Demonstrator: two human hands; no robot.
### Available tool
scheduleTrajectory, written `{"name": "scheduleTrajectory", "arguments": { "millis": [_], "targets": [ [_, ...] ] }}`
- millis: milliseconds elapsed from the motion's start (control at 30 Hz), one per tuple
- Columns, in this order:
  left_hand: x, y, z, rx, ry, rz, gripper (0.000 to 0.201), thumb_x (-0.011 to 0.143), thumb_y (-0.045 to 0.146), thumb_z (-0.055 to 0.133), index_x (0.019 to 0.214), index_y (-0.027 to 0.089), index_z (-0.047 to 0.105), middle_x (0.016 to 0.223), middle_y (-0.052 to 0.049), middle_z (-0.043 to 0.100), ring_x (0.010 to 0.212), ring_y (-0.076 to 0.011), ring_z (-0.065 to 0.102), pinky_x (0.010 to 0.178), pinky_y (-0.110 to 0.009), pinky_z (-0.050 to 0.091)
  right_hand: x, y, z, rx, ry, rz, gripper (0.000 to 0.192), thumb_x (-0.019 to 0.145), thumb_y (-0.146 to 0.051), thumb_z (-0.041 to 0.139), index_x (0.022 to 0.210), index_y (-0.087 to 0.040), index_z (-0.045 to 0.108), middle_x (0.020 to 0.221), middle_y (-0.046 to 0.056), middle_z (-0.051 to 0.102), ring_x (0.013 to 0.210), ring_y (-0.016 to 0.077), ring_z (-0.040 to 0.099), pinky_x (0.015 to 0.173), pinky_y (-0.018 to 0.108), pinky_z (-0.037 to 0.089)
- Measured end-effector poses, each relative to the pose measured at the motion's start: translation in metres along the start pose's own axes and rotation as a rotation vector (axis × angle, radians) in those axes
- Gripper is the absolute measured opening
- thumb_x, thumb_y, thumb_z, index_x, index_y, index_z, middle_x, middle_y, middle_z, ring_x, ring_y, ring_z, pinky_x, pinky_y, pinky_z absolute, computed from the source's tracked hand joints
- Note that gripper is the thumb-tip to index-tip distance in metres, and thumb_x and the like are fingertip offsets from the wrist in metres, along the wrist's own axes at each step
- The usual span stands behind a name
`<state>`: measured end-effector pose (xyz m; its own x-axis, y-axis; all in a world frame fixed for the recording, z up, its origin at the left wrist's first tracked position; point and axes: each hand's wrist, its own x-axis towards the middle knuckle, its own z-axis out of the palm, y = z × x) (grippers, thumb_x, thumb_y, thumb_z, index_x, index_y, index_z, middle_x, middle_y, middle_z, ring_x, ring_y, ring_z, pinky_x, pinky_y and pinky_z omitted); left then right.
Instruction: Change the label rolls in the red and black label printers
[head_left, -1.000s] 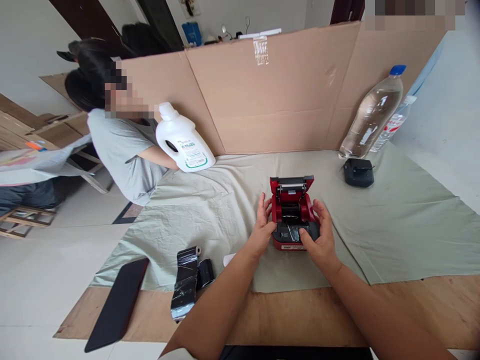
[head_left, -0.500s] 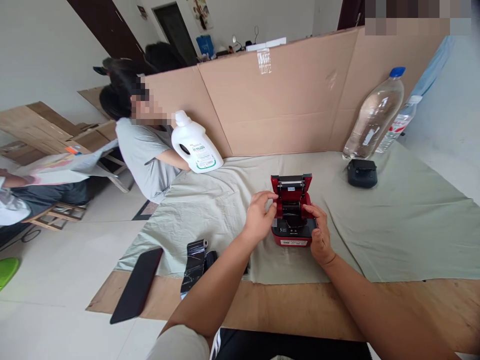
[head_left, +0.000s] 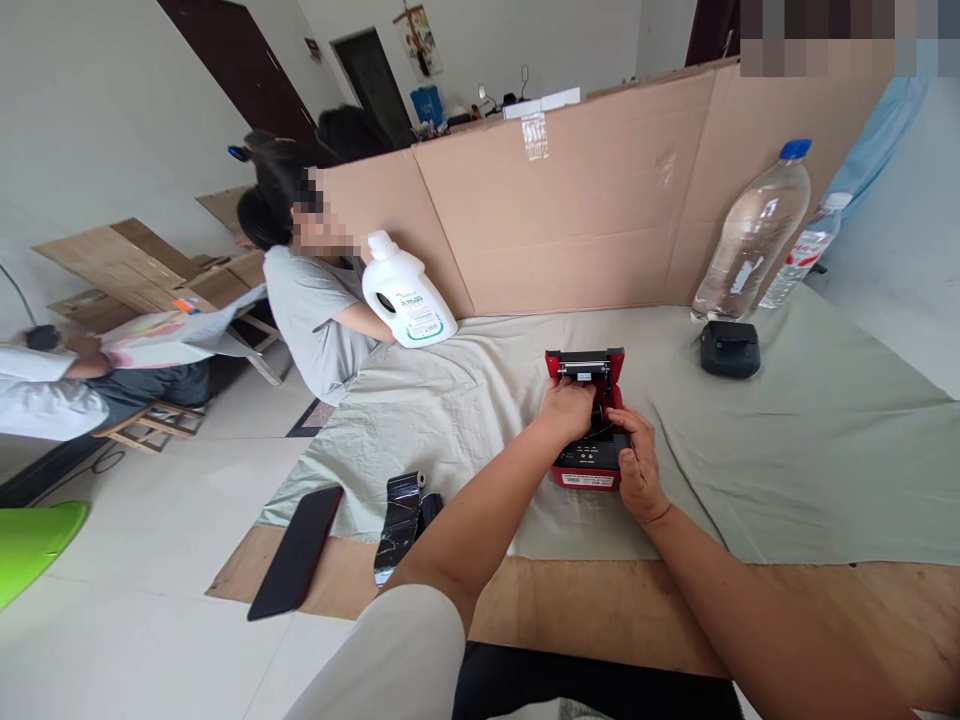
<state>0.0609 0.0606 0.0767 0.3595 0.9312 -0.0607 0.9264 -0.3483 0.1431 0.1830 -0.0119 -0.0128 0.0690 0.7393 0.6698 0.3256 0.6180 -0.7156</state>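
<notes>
A small red-and-black label printer (head_left: 589,478) stands on the cloth in front of me, its lid (head_left: 585,362) raised. My left hand (head_left: 570,406) reaches over the left wall into the open compartment; its fingertips are hidden inside. At the right side, my right hand (head_left: 640,468) grips the printer's edge, fingers on the rim and thumb bent near the front corner. Between the hands a bit of black roll (head_left: 598,418) shows, mostly covered by my left hand. Left of my left forearm lies a partly unrolled shiny black ribbon roll (head_left: 400,515).
A black phone-like slab (head_left: 295,553) lies at the table's left front edge. A white detergent jug (head_left: 409,300), a big water bottle (head_left: 754,235), a smaller bottle (head_left: 806,255) and a black case (head_left: 730,350) stand farther back. Behind rises a cardboard partition (head_left: 570,220); a person (head_left: 319,310) sits left.
My left hand has moved right from the printer's left edge into its open compartment, covering most of the black roll. My right hand keeps its place. The view has shifted slightly left.
</notes>
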Motion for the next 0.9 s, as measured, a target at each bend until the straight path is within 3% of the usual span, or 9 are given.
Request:
{"name": "scheduleTrajectory", "arguments": {
  "millis": [167, 267, 333, 433, 533, 633, 767, 833, 900],
  "targets": [
    [0.003, 0.0, 0.0, 0.046, -0.071, 0.032, 0.018, 0.073, 0.016, 0.067, 0.088, 0.01, 0.072, 0.1, -0.022, 0.07, 0.112, -0.0382, 0.055, 0.101, -0.05, 0.031, 0.001, -0.002, 0.0, -0.015, 0.005, -0.013, 0.042, 0.096, -0.048, 0.031, 0.122, -0.024, 0.054, 0.125, 0.009, 0.059, 0.126, 0.0278, 0.047, 0.11, 0.054, 0.034],
    [0.003, 0.0, -0.003, 0.033, -0.069, 0.032, 0.019, 0.068, 0.018, 0.071, 0.087, 0.012, 0.072, 0.1, -0.018, 0.07, 0.112, -0.0373, 0.056, 0.102, -0.049, 0.033, 0.001, -0.001, 0.0, -0.021, 0.009, -0.032, 0.043, 0.096, -0.048, 0.031, 0.121, -0.023, 0.055, 0.125, 0.009, 0.059, 0.125, 0.0285, 0.047, 0.108, 0.056, 0.036],
    [-0.003, -0.003, -0.01, -0.071, -0.067, 0.037, 0.03, 0.065, 0.02, 0.073, 0.094, 0.016, 0.071, 0.103, -0.012, 0.071, 0.109, -0.033, 0.059, 0.101, -0.046, 0.037, 0.001, 0.0, -0.001, -0.018, 0.009, -0.051, 0.044, 0.096, -0.048, 0.031, 0.121, -0.022, 0.055, 0.124, 0.01, 0.059, 0.125, 0.0292, 0.047, 0.106, 0.057, 0.036],
    [-0.022, -0.023, -0.028, -0.461, -0.077, 0.122, 0.037, 0.067, 0.017, 0.067, 0.104, 0.019, 0.067, 0.106, -0.005, 0.07, 0.101, -0.0229, 0.062, 0.095, -0.035, 0.045, 0.001, 0.001, -0.002, -0.011, 0.005, -0.062, 0.044, 0.096, -0.048, 0.032, 0.12, -0.021, 0.056, 0.123, 0.011, 0.059, 0.124, 0.0298, 0.047, 0.105, 0.058, 0.036],
    [-0.049, -0.068, -0.053, -0.892, -0.245, 0.232, 0.036, 0.068, 0.022, 0.068, 0.103, 0.017, 0.066, 0.102, -0.004, 0.069, 0.094, -0.0187, 0.064, 0.085, -0.03, 0.05, 0.001, 0.002, -0.002, -0.002, 0.005, -0.059, 0.043, 0.096, -0.047, 0.033, 0.12, -0.021, 0.056, 0.124, 0.011, 0.059, 0.125, 0.0305, 0.046, 0.106, 0.059, 0.035],
    [-0.077, -0.137, -0.075, -1.028, -0.467, 0.058, 0.041, 0.064, 0.032, 0.072, 0.101, 0.015, 0.066, 0.091, -0.005, 0.069, 0.076, -0.017, 0.064, 0.064, -0.027, 0.051, 0.001, 0.002, -0.001, 0.014, 0.015, -0.061, 0.04, 0.095, -0.044, 0.035, 0.12, -0.021, 0.057, 0.124, 0.011, 0.059, 0.126, 0.0311, 0.046, 0.106, 0.059, 0.035],
    [-0.107, -0.23, -0.076, -0.692, -0.551, -0.29, 0.04, 0.06, 0.034, 0.071, 0.095, 0.015, 0.067, 0.086, -0.004, 0.068, 0.077, -0.0186, 0.062, 0.061, -0.025, 0.049, 0.001, 0.0, 0.001, 0.009, 0.025, -0.081, 0.036, 0.095, -0.04, 0.037, 0.119, -0.022, 0.057, 0.122, 0.012, 0.06, 0.123, 0.0314, 0.048, 0.106, 0.06, 0.035],
    [-0.116, -0.262, -0.064, -0.392, -0.555, -0.42, 0.047, 0.057, 0.03, 0.07, 0.102, 0.016, 0.066, 0.094, -0.005, 0.07, 0.084, -0.0207, 0.063, 0.067, -0.026, 0.05, 0.002, 0.0, 0.001, 0.003, 0.026, -0.086, 0.035, 0.095, -0.04, 0.037, 0.118, -0.022, 0.057, 0.121, 0.011, 0.061, 0.121, 0.0316, 0.049, 0.105, 0.062, 0.035],
    [-0.123, -0.278, -0.046, -0.139, -0.538, -0.484, 0.053, 0.056, 0.026, 0.069, 0.109, 0.019, 0.065, 0.105, -0.005, 0.07, 0.09, -0.0223, 0.063, 0.073, -0.027, 0.051, 0.002, 0.0, 0.001, 0.0, 0.024, -0.088, 0.035, 0.095, -0.039, 0.037, 0.118, -0.023, 0.057, 0.121, 0.011, 0.061, 0.121, 0.0318, 0.049, 0.105, 0.062, 0.035]
  ]
}}
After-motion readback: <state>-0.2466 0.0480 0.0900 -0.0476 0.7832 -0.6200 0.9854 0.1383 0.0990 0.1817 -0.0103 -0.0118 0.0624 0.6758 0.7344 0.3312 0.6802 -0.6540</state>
